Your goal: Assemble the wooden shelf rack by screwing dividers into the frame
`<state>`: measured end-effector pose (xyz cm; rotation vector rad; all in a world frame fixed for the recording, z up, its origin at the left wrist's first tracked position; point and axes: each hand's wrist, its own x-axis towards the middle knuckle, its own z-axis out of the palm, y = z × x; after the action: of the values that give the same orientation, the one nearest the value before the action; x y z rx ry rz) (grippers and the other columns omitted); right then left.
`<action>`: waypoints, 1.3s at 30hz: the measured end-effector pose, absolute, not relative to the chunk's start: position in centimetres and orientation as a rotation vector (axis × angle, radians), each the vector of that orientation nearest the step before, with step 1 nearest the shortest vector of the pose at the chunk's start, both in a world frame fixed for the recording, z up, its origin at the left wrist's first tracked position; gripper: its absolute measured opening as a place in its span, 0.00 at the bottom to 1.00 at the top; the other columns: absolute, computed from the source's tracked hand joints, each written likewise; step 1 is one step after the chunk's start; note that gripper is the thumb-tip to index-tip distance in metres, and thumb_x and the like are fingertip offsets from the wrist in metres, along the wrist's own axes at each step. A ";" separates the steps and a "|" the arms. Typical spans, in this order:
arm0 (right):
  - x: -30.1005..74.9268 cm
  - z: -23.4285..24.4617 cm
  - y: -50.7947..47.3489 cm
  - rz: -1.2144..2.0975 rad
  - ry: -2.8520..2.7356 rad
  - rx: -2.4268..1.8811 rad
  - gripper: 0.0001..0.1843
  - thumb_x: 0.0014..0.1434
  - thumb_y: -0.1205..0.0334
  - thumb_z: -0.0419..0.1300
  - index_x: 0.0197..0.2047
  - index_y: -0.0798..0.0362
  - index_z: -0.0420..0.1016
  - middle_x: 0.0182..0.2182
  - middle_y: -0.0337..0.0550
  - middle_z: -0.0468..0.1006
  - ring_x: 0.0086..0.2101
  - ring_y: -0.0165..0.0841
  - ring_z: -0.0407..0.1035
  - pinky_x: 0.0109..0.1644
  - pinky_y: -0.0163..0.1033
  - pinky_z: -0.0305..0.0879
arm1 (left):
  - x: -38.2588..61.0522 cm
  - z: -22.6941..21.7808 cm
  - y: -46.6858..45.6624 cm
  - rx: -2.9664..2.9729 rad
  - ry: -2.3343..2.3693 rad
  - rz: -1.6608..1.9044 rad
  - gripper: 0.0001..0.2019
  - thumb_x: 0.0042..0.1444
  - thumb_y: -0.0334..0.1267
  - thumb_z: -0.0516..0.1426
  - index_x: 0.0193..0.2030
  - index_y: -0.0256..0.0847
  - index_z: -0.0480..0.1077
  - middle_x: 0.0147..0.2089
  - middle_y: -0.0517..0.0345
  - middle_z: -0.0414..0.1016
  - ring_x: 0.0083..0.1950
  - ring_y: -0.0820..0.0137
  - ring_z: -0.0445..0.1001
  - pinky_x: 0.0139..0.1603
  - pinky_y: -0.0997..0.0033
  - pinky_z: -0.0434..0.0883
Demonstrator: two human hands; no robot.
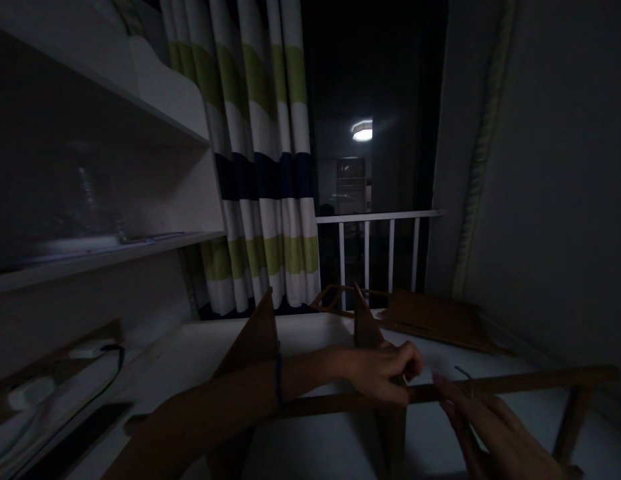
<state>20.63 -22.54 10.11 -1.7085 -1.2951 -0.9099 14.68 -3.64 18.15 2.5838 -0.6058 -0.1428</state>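
A brown wooden frame (533, 382) with a long front rail and upright boards stands on the white surface below me. My left hand (385, 373) reaches across from the left, a dark band on its wrist. Its fingers curl over the rail where an upright board (364, 323) meets it. Just to the right, my right hand (490, 427) is by the rail, fingers pressed together. From between them sticks out a thin bent metal rod that looks like a hex key (461, 371). Its lower end is hidden by the fingers.
Flat brown wooden panels (430, 317) lie at the back right by the wall. White shelves (190, 237) overhang the left side, above plugs and a cable (117, 367). A dark flat object (85, 440) lies at lower left. Striped curtains (263, 173) and a railing (380, 217) stand behind.
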 end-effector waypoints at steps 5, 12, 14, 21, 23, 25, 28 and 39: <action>22.6 10.5 -21.5 -1.037 -1.657 -1.695 0.18 0.59 0.64 0.52 0.53 0.51 0.61 0.37 0.40 0.74 0.36 0.32 0.67 0.33 0.34 0.63 | 15.2 17.0 -3.3 2.499 -0.641 -0.055 0.24 0.43 0.33 0.56 0.40 0.42 0.43 0.38 0.58 0.53 0.33 0.76 0.59 0.33 0.74 0.62; 23.3 12.2 -20.3 -0.787 -1.863 -1.683 0.17 0.60 0.65 0.50 0.54 0.52 0.60 0.39 0.43 0.73 0.40 0.35 0.65 0.41 0.43 0.61 | 15.3 16.3 -3.2 2.431 -0.681 0.047 0.27 0.43 0.33 0.57 0.44 0.42 0.41 0.40 0.56 0.53 0.40 0.72 0.60 0.40 0.68 0.64; 23.5 12.4 -20.3 -0.601 -1.911 -1.691 0.17 0.61 0.65 0.49 0.54 0.51 0.59 0.40 0.43 0.72 0.39 0.33 0.65 0.40 0.41 0.61 | 15.3 16.2 -3.2 2.446 -0.636 0.084 0.29 0.41 0.34 0.58 0.44 0.42 0.42 0.40 0.56 0.51 0.40 0.72 0.59 0.37 0.70 0.64; 23.4 12.8 -20.6 -0.411 -1.904 -1.732 0.17 0.61 0.66 0.48 0.54 0.49 0.61 0.38 0.42 0.72 0.36 0.33 0.66 0.39 0.40 0.63 | 15.6 16.2 -3.1 2.490 -0.600 0.081 0.33 0.35 0.34 0.60 0.45 0.41 0.43 0.40 0.56 0.50 0.43 0.70 0.58 0.39 0.69 0.64; 23.1 13.3 -20.7 -0.374 -1.899 -1.708 0.16 0.61 0.65 0.48 0.53 0.49 0.63 0.38 0.43 0.72 0.37 0.33 0.66 0.40 0.39 0.63 | 15.4 16.5 -3.2 2.515 -0.602 0.078 0.34 0.34 0.34 0.60 0.45 0.41 0.43 0.42 0.54 0.51 0.44 0.68 0.59 0.42 0.66 0.65; 23.0 13.6 -20.7 -0.342 -1.903 -1.667 0.16 0.61 0.66 0.48 0.52 0.49 0.63 0.38 0.44 0.71 0.38 0.32 0.65 0.41 0.38 0.64 | 14.8 17.0 -3.6 2.554 -0.572 0.076 0.34 0.34 0.35 0.61 0.46 0.39 0.44 0.45 0.51 0.52 0.47 0.65 0.59 0.45 0.62 0.64; 23.0 13.6 -20.7 -0.345 -1.912 -1.612 0.15 0.61 0.66 0.48 0.51 0.50 0.64 0.40 0.44 0.71 0.41 0.32 0.65 0.43 0.38 0.64 | 12.5 18.4 -4.6 2.598 -0.501 0.151 0.34 0.39 0.40 0.61 0.48 0.37 0.45 0.50 0.45 0.51 0.54 0.61 0.56 0.51 0.58 0.61; 23.9 12.9 -20.4 -0.301 -1.894 -1.689 0.14 0.62 0.57 0.46 0.49 0.48 0.64 0.45 0.41 0.70 0.43 0.33 0.67 0.45 0.41 0.65 | -5.6 12.6 -10.5 2.447 -0.218 0.528 0.16 0.48 0.37 0.56 0.46 0.46 0.63 0.49 0.53 0.65 0.51 0.65 0.63 0.50 0.61 0.64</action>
<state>23.91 -20.43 12.89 -1.6891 -1.8940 -0.3008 -5.56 -10.51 12.60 2.4473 -0.2182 0.5285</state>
